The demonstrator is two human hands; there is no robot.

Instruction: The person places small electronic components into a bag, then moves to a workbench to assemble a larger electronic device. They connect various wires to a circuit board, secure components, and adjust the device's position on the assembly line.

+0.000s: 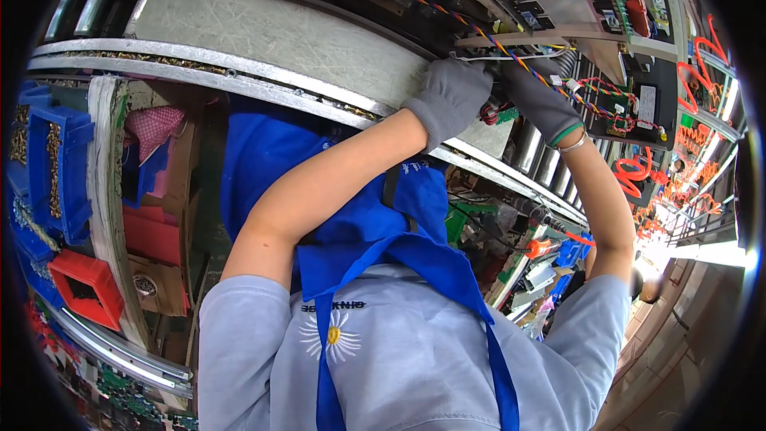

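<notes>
My left hand (456,97), in a grey glove, is at the near edge of an open dark metal chassis (343,12), its fingers curled inward. Close beside it, my right hand (536,100), gloved alike, has its fingers bent toward the same spot. What the fingertips grip is hidden between the gloves. A thin white strip like a cable tie (523,56) stretches just above both hands. Twisted coloured wires (487,36) run from the chassis across my right hand to white connectors (570,84). Small red wires and a green part show between the hands.
The chassis sits on a scratched grey worktop (231,16) with a metal rail (239,76) along its near side. Rollers (550,160) lie to the right. Blue bins of screws (60,168) and a red bin (86,289) stand at left. Orange coiled hoses (630,179) hang at right.
</notes>
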